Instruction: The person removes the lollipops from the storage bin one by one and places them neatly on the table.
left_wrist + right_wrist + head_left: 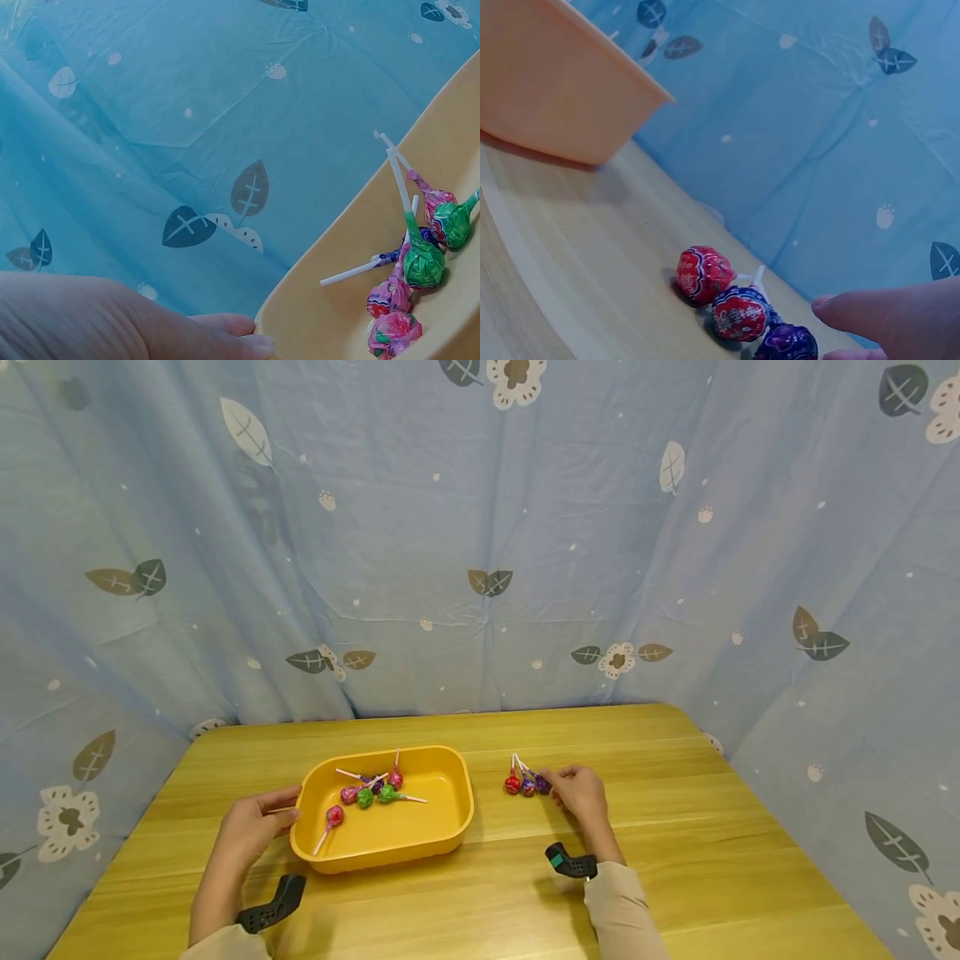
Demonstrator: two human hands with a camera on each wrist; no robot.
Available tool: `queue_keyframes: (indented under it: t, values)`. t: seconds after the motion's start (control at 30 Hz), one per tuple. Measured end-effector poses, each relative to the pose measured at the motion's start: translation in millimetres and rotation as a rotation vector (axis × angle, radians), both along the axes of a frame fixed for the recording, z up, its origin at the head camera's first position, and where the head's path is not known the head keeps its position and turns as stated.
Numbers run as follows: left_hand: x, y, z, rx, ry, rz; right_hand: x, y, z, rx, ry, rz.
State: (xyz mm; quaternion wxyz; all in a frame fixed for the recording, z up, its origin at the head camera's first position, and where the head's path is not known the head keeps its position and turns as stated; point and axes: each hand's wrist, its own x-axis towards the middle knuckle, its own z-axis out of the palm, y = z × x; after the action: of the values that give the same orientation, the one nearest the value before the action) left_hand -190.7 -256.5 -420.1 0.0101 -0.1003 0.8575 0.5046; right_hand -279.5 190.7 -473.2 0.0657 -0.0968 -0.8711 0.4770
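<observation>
My left hand point(251, 827) rests its fairly straight fingertips and thumb against the left end of a yellow plastic basin point(375, 852); the left wrist view also shows the thumb point(259, 345) at its edge. Inside lie several wrapped lollipops, among them a green lollipop point(387, 793) and a pink lollipop point(334, 815). To the right, a red lollipop point(512, 783), a blue-and-red lollipop point(528, 787) and a purple lollipop point(787, 343) lie side by side on the table. My right hand point(581, 793) is beside the purple one, its fingers extended, with no grip showing.
The wooden table point(517, 893) carries the basin and lollipops. A blue patterned curtain point(487, 527) hangs behind the table and along its sides. Each wrist wears a black camera mount, such as the right mount point(570, 862).
</observation>
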Motion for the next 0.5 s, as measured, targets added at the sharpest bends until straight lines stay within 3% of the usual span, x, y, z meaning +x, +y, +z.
queue_keyframes:
  t: [0.3,0.5]
  values:
    - [1.9,-0.7,0.5,-0.004,0.007,-0.011,1.9,-8.2,14.6,-0.052,0.057,-0.001]
    - [2.7,0.8,1.8,-0.019,0.014,-0.025,2.4,-25.8,27.7,-0.160,0.072,0.052]
